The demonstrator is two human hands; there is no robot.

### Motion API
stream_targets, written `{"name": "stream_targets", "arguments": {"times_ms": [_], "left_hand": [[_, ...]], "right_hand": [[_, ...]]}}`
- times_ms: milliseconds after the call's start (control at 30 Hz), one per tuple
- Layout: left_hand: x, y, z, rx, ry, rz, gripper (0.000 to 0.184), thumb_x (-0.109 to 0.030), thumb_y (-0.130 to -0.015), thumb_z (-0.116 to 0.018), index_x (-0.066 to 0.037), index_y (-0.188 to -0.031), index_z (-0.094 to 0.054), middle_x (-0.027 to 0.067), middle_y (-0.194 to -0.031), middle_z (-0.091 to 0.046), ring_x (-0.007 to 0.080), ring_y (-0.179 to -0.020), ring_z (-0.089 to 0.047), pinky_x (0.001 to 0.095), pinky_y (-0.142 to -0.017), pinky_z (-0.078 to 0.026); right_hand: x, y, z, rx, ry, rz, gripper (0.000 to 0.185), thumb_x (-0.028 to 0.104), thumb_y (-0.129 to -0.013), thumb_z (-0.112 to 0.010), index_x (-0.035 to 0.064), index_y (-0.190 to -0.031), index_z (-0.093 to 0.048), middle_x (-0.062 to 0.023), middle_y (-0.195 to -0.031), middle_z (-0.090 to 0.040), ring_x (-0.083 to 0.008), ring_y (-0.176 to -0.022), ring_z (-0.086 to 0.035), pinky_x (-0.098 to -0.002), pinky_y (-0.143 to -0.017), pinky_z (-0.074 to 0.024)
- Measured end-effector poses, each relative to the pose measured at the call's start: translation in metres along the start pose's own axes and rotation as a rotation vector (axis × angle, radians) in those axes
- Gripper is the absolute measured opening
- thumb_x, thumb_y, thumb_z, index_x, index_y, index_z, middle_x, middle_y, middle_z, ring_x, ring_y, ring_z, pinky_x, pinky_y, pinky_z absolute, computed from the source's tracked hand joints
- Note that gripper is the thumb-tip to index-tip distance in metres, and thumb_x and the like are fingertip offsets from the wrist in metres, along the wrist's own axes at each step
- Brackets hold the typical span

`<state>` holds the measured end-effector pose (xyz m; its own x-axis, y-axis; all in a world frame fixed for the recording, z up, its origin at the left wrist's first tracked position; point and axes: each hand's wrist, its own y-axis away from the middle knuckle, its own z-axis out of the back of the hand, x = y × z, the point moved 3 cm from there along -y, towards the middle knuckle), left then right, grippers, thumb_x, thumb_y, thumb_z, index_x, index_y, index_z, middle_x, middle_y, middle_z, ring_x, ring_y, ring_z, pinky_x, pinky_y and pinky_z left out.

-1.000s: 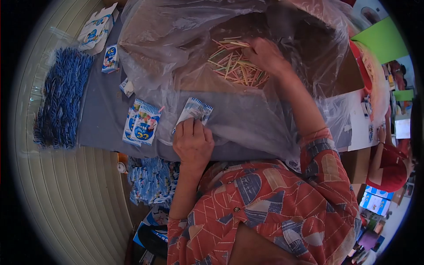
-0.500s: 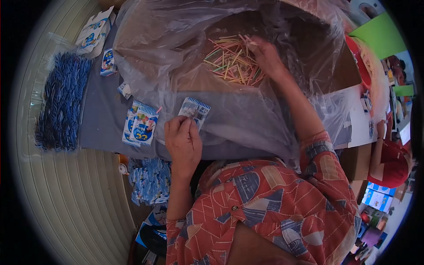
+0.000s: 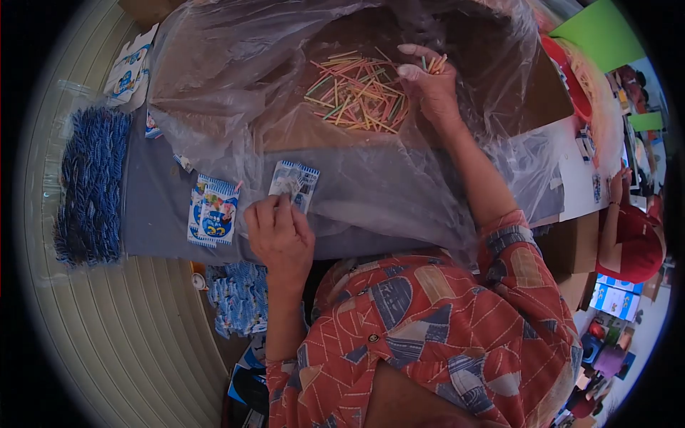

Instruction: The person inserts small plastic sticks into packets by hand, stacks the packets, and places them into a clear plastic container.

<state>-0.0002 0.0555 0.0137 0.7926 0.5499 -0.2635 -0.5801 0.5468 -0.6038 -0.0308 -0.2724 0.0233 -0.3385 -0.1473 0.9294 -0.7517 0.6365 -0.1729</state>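
Observation:
My left hand [image 3: 282,230] is closed, its fingertips pinching the lower edge of a blue-and-white printed packet [image 3: 307,187]; I cannot tell whether a second one lies under it. Left of it, two overlapping colourful packets [image 3: 217,214] lie on the grey cloth, a pink stick tip at their top corner. My right hand [image 3: 437,96] is over a plastic-lined cardboard box, at the right side of a loose pile of thin pastel candy sticks [image 3: 360,93]. Several candy sticks [image 3: 434,65] stand up from its curled fingers, while thumb and forefinger are spread apart.
Crumpled clear plastic [image 3: 207,85] lines the box and hangs over its near edge. A clear tray of dark blue packets [image 3: 93,185] stands at left, below a torn white carton [image 3: 130,71]. More packets [image 3: 239,296] are below the table edge. A person in red [image 3: 631,242] is at far right.
My right hand has drawn back from the pile and turned up, now showing several sticks in its fingers. My left hand keeps its pinch on the packet. The whole view has shifted slightly.

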Motion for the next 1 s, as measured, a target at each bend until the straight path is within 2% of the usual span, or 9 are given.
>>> {"name": "stream_targets", "arguments": {"times_ms": [233, 333, 467, 567, 600, 667, 800, 867, 1000], "left_hand": [[-0.009, 0.007, 0.0, 0.185, -0.051, 0.06, 0.019, -0.003, -0.081, -0.066, -0.001, -0.1, -0.069, 0.011, -0.099, -0.063, 0.0319, -0.09, -0.06, 0.0417, -0.077, -0.05], [-0.009, 0.002, 0.001, 0.219, -0.082, 0.109, 0.02, -0.004, -0.081, -0.067, -0.002, -0.101, -0.069, 0.0108, -0.099, -0.063, 0.0322, -0.09, -0.06, 0.0416, -0.078, -0.05], [0.006, 0.003, 0.001, 0.184, 0.107, 0.092, 0.02, -0.002, -0.078, -0.069, 0.0, -0.098, -0.069, 0.012, -0.097, -0.061, 0.032, -0.089, -0.058, 0.0405, -0.077, -0.05], [0.021, 0.006, 0.004, 0.107, 0.384, 0.248, 0.02, 0.003, -0.076, -0.072, 0.001, -0.097, -0.069, 0.0113, -0.094, -0.062, 0.0284, -0.088, -0.058, 0.0372, -0.078, -0.05], [0.026, 0.008, 0.006, 0.078, 0.508, 0.348, 0.021, 0.006, -0.076, -0.073, 0.001, -0.096, -0.069, 0.0106, -0.092, -0.063, 0.0255, -0.087, -0.059, 0.0346, -0.077, -0.05], [0.024, 0.004, 0.01, 0.052, 0.602, 0.381, 0.02, 0.006, -0.076, -0.074, 0.002, -0.095, -0.069, 0.0101, -0.092, -0.064, 0.0221, -0.085, -0.06, 0.0314, -0.075, -0.049], [0.004, -0.023, 0.0, 0.011, 0.892, 0.356, 0.018, 0.004, -0.078, -0.077, 0.003, -0.094, -0.068, 0.0087, -0.091, -0.064, 0.0135, -0.08, -0.061, 0.0246, -0.07, -0.048], [-0.013, -0.041, -0.016, 0.046, 0.964, 0.356, 0.018, 0.003, -0.079, -0.077, 0.003, -0.094, -0.068, 0.0085, -0.091, -0.064, 0.0126, -0.079, -0.061, 0.0242, -0.07, -0.048], [-0.035, -0.06, -0.048, 0.093, 1.173, 0.337, 0.018, 0.002, -0.08, -0.077, 0.004, -0.096, -0.068, 0.0067, -0.091, -0.064, 0.0105, -0.079, -0.06, 0.0233, -0.069, -0.048]], "right_hand": [[-0.013, 0.006, 0.016, 0.036, 0.46, 0.236, 0.018, 0.015, -0.089, -0.074, 0.0001, -0.098, -0.071, 0.0026, -0.079, -0.066, -0.0079, -0.08, -0.063, -0.0227, -0.073, -0.0515], [-0.017, 0.003, 0.032, 0.08, 0.136, -0.092, 0.025, 0.024, -0.098, -0.063, 0.0004, -0.098, -0.072, 0.0015, -0.073, -0.064, -0.0059, -0.072, -0.058, -0.0238, -0.066, -0.0467], [-0.02, 0.009, 0.028, 0.012, 0.354, 0.025, 0.039, 0.036, -0.1, -0.057, 0.0009, -0.094, -0.073, 0.0006, -0.075, -0.064, -0.0096, -0.074, -0.06, -0.0247, -0.077, -0.0488], [-0.035, 0.009, 0.037, 0.264, 1.051, 0.282, 0.048, 0.042, -0.103, -0.047, -0.0002, -0.113, -0.067, -0.0116, -0.122, -0.062, -0.0231, -0.121, -0.052, -0.0371, -0.108, -0.036], [-0.03, 0.007, 0.034, 0.274, 1.051, 0.284, 0.048, 0.042, -0.103, -0.047, -0.0002, -0.113, -0.067, -0.0116, -0.122, -0.062, -0.0231, -0.121, -0.052, -0.0371, -0.108, -0.036], [-0.03, 0.007, 0.029, 0.29, 0.636, 0.091, 0.055, 0.047, -0.104, -0.041, -0.0001, -0.12, -0.064, -0.0134, -0.138, -0.053, -0.025, -0.128, -0.048, -0.0382, -0.112, -0.0321], [0.007, 0.018, -0.002, 0.143, 0.351, 0.058, 0.061, 0.051, -0.103, -0.041, -0.0027, -0.121, -0.064, -0.0142, -0.136, -0.055, -0.023, -0.127, -0.05, -0.0379, -0.104, -0.0407], [0.027, 0.022, -0.023, 0.262, 0.2, 0.16, 0.072, 0.059, -0.102, -0.032, -0.0033, -0.121, -0.063, -0.0163, -0.142, -0.048, -0.0245, -0.126, -0.051, -0.0388, -0.104, -0.0414], [0.057, 0.038, -0.065, 0.539, -0.064, 0.153, 0.071, 0.061, -0.099, -0.036, -0.0005, -0.12, -0.065, -0.0243, -0.152, -0.032, -0.0347, -0.135, -0.041, -0.0477, -0.112, -0.0325]]}}
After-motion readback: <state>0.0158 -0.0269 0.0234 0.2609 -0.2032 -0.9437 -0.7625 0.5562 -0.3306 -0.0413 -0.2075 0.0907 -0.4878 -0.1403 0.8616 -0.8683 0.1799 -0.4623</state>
